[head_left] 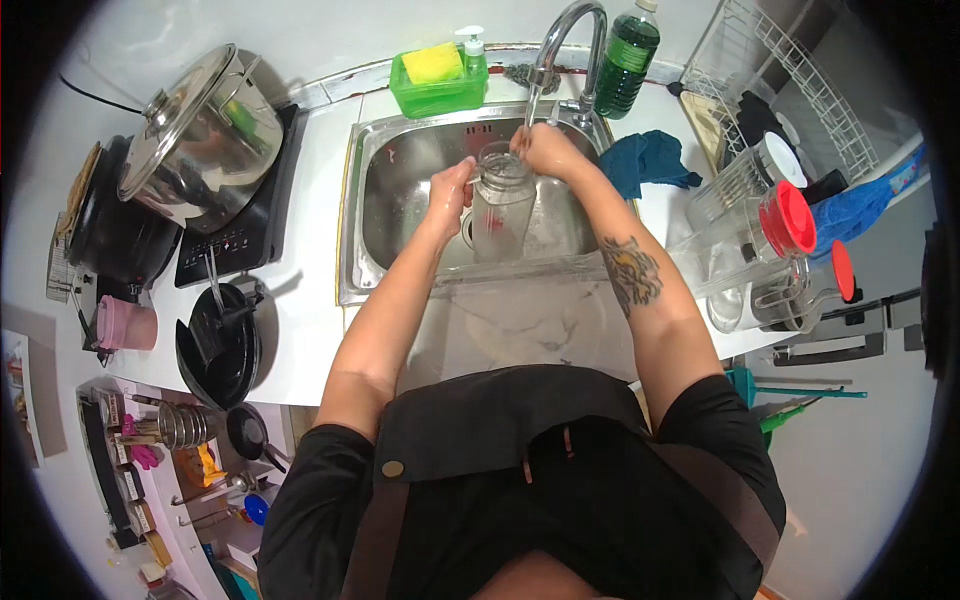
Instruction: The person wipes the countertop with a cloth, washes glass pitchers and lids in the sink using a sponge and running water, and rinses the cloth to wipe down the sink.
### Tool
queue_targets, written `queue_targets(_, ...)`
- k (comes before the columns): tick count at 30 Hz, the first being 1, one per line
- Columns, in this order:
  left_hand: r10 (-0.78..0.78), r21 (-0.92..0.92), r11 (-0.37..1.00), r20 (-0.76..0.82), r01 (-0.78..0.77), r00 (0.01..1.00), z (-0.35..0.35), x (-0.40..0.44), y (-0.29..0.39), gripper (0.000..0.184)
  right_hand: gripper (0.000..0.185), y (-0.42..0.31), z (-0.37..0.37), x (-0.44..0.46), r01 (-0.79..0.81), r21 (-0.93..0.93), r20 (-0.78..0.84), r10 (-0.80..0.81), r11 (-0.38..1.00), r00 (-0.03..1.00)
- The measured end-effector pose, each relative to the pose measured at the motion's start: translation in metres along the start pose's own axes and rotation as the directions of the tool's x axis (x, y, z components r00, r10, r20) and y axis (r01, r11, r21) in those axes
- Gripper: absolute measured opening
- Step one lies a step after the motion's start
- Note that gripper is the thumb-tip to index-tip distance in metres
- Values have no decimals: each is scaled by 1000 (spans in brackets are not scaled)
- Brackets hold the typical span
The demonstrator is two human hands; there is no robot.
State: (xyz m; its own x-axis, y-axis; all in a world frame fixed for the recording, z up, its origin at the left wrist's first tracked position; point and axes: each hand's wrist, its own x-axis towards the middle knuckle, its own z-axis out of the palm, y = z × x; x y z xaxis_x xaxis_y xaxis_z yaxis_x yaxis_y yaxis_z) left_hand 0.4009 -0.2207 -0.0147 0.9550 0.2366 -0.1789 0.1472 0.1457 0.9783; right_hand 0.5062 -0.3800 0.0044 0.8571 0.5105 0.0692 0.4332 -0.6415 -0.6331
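Pitcher [503,218] points mouth-up, its long axis close to upright, over the sink [385,200] between both hands' fingers. It is clear, slightly cloudy, with a red mark. The left hand [453,195] curls closed around its handle; the right hand's [548,152] fingers bunch beside the rim, their hold unclear.
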Motion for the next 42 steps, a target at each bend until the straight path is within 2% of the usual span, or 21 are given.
queue_targets(1,4,-51,999,-6,-5,1000,5,-2,12,35,22,-9,-8,-5,1,-2,-3,-1,1000,1000)
queue_targets(3,0,-102,995,-13,-1,1000,9,3,20,36,21,-24,-20,-21,28,134,-287,12,991,958)
queue_targets(5,88,-264,962,50,-72,995,12,20,12,37,21,-24,-15,-28,-23,293,-256,102,956,961)
queue_targets(7,59,-148,987,-53,-66,997,26,8,20,36,22,-31,-27,-24,-190,150,-328,230,970,916)
queue_targets(11,165,-216,966,109,-138,980,19,17,25,35,25,-29,-25,-33,-66,149,-519,135,987,844)
queue_targets(12,185,30,981,126,-191,975,21,14,31,38,27,-18,-20,-29,-86,177,-518,167,980,839)
queue_targets(13,205,33,977,131,-211,970,24,15,39,38,27,-8,-18,-26,-72,175,-533,156,982,831)
queue_targets(16,360,621,539,441,-569,822,37,3,42,45,33,25,-2,-38,-215,758,-191,524,616,830)
queue_targets(17,361,624,540,435,-565,825,45,-1,43,45,33,36,8,-43,-216,757,-187,520,617,833)
queue_targets(19,298,676,172,658,-717,691,63,-12,51,38,32,59,36,-48,-322,906,93,610,277,787)
queue_targets(20,140,688,187,688,-701,712,73,-18,59,32,32,63,48,-49,-325,905,99,605,276,790)
queue_targets(21,138,693,186,683,-696,717,79,-18,57,32,30,58,57,-51,-354,927,211,604,127,769)
queue_targets(24,-88,523,-195,833,-830,546,91,-16,46,19,33,44,78,-50,-371,897,442,543,-242,714)
queue_targets(25,-89,528,-200,829,-825,552,97,-16,42,19,34,42,83,-49,-349,883,468,523,-314,713)
queue_targets(27,-250,693,-268,621,-669,743,114,-15,36,20,35,40,87,-49,-284,870,468,492,-404,734)
queue_targets(32,-414,688,-502,341,-525,844,147,-5,5,29,40,41,89,-48,-185,852,430,454,-490,781)
queue_targets(34,-363,516,-722,284,-460,888,154,-7,1,18,41,45,93,-48,-158,849,414,448,-505,792)
queue_targets(38,-439,713,-493,291,-498,850,147,2,20,37,45,54,99,-45,-116,844,378,428,-523,821)
queue_targets(40,-154,750,-323,560,-577,814,125,17,28,44,47,54,95,-44,-134,865,354,399,-484,846)
queue_targets(41,-149,746,-263,596,-612,789,115,22,43,44,48,46,86,-52,-186,902,339,369,-391,866)
queue_targets(42,-141,737,-201,630,-645,763,106,31,60,45,67,26,67,-66,-239,946,304,349,-218,886)
